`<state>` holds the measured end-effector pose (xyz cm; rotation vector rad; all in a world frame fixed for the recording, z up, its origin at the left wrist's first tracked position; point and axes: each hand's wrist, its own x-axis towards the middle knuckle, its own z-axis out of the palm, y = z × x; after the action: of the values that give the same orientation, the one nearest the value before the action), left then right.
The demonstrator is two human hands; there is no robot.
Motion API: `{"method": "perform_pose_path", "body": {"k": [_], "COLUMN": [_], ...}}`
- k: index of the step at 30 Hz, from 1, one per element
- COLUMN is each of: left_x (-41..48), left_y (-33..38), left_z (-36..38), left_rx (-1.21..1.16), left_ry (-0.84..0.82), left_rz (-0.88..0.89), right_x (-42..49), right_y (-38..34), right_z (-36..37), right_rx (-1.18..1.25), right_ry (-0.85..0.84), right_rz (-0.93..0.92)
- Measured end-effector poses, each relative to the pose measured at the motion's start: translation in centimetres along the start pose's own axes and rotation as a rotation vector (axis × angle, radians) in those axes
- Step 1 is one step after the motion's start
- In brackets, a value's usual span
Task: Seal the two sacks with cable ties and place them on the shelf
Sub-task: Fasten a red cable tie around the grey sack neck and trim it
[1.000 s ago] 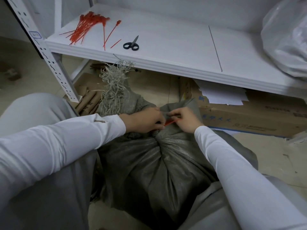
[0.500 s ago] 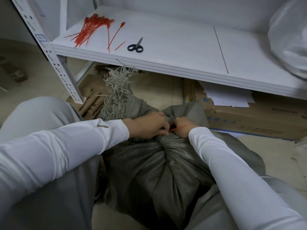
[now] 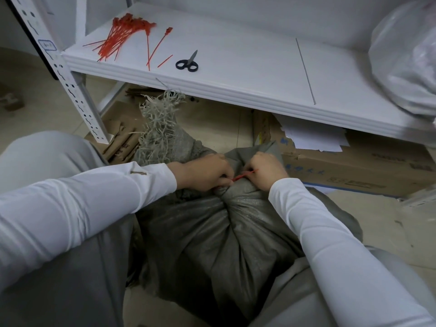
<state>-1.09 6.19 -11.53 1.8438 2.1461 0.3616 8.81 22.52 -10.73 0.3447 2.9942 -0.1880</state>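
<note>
We pinch a red cable tie (image 3: 244, 175) between our left hand (image 3: 207, 172) and right hand (image 3: 266, 169), fingers curled tight at the gathered neck of the near grey sack (image 3: 224, 232), below the white shelf (image 3: 236, 67)

grey sack (image 3: 226, 232) | upright on floor, neck bunched | red cable tie (image 3: 243, 176) at neck (partly hidden)

Two hands, one grey sack (image 3: 219, 232), one pair of scissors (image 3: 187, 63), one heap of red ties (image 3: 120, 35) too tangled to count.
</note>
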Motion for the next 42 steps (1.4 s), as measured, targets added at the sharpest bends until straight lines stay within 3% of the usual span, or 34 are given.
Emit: {"method": "perform_pose_path", "body": {"k": [3,9,17,21,24,28,31,34,37,42], "left_x": [0.1,0.1,0.0,-0.2,-0.4,-0.5,-0.5,-0.4,-0.6,-1.1], "left_y": [0.5,1.1,0.8,0.9,1.0,1.3,1.2,1.0,0.9,0.9], "left_z": [-0.4,0.1,0.0,0.0,-0.2,0.0,0.0,0.1,0.6,0.8], "left_rx": [-0.033,-0.016,0.086,0.116,0.118,0.153,0.168,0.172,0.209,0.164], "left_ry": [0.018,-0.022,0.036,0.059,0.038,-0.008,-0.034,-0.072,-0.106,-0.089], "left_rz": [0.007,0.014,0.059,0.043,0.013,-0.008,-0.011,-0.012,0.000,-0.014], "right_x": [-0.7,-1.7,-1.3,-1.1,-0.8,0.0,0.5,0.5,0.4,0.8], "right_y": [0.2,-0.1,-1.0,-1.1,-0.9,-0.6,-0.7,-1.4,-2.2,-2.0], "right_z": [-0.9,-1.2,-0.6,-0.9,-1.1,-1.9,-1.8,-0.9,0.2,-0.3], "right_rx": [0.185,0.278,0.179,0.094,0.114,0.269,0.308,0.115,-0.057,0.329], "right_ry": [0.017,-0.192,0.187,0.259,0.220,0.042,0.046,0.068,0.039,-0.014], "right_rz": [0.068,0.104,0.164,0.103,0.061,0.111,0.180,0.266,0.236,0.108]}}
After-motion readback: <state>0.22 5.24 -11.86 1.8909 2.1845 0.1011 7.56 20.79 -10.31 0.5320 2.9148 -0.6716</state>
